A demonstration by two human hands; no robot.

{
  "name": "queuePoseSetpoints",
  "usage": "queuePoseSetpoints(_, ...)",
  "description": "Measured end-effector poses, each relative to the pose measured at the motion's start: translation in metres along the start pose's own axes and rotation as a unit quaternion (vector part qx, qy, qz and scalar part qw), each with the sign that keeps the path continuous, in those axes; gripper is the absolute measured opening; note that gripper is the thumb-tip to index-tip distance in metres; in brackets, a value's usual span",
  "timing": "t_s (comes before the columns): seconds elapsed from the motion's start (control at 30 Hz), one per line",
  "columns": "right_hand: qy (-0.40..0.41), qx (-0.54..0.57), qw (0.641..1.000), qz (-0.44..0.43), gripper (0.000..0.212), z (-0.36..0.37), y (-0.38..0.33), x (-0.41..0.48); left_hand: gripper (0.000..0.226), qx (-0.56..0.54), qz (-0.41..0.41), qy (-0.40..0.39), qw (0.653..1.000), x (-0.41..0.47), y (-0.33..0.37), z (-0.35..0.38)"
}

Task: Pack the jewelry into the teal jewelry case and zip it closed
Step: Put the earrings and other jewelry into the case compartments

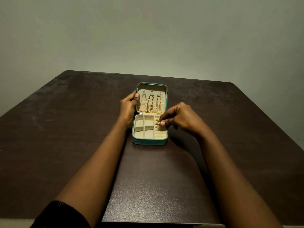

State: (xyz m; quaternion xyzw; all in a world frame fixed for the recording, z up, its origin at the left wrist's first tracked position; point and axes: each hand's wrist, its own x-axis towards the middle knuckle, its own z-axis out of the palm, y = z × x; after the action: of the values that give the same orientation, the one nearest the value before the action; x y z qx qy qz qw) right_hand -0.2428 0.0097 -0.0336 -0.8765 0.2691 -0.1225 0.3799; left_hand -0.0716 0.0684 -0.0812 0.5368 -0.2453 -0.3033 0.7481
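Dark brown table [65, 129], matte and scuffed, set against a plain grey-green wall [148, 38] at 12 o'clock. A black sleeve [60, 214] is seen at 7 o'clock, on the left upper arm.

The teal jewelry case [148, 142] is placed mid-table, unzipped and laid open, lid [167, 99] hinged back at 12 o'clock, tray toward 6 o'clock. Cream lining throughout.

The left hand [128, 104] is wrapped round the lid's 9 o'clock edge, thumb laid on the inner lining, fingers curled behind.

Lid: three gold necklaces [150, 104] are hung side by side from three tabs, loose ends pooled at the lid's 6 o'clock edge.

Tray, left to right: the left compartment [139, 127] is crossed by a divider; nothing is seen in it. Nothing is seen in the middle compartment [148, 127]. The ring rolls [160, 134] at 3 o'clock carry gold rings in the upper half; their count cannot be told.

The right hand [179, 117] is brought in from 3 o'clock, fingers curled. A ring [158, 123] with a pale sparkly top is pinched between thumb and fingertips, right at the rolls. Whether it is seated cannot be told.
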Motion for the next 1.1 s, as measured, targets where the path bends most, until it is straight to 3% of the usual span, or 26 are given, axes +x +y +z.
queuePoseSetpoints(0.23, 0.005, -0.037, 0.998, 0.058, 0.023, 0.004, -0.005, 0.0, 0.035, 0.006, 0.01, 0.004, 1.0, 0.001, -0.001, 0.0)
queuePoseSetpoints(0.67, 0.013, 0.084, 0.981, 0.174, 0.009, 0.015, -0.01, -0.001, 0.035, -0.002, 0.005, 0.005, 1.0, 0.002, -0.002, -0.001)
queuePoseSetpoints(1.1, 0.001, 0.133, 0.977, 0.165, 0.023, 0.012, -0.008, -0.003, 0.036, 0.015, 0.01, 0.006, 1.0, 0.001, -0.002, -0.001)
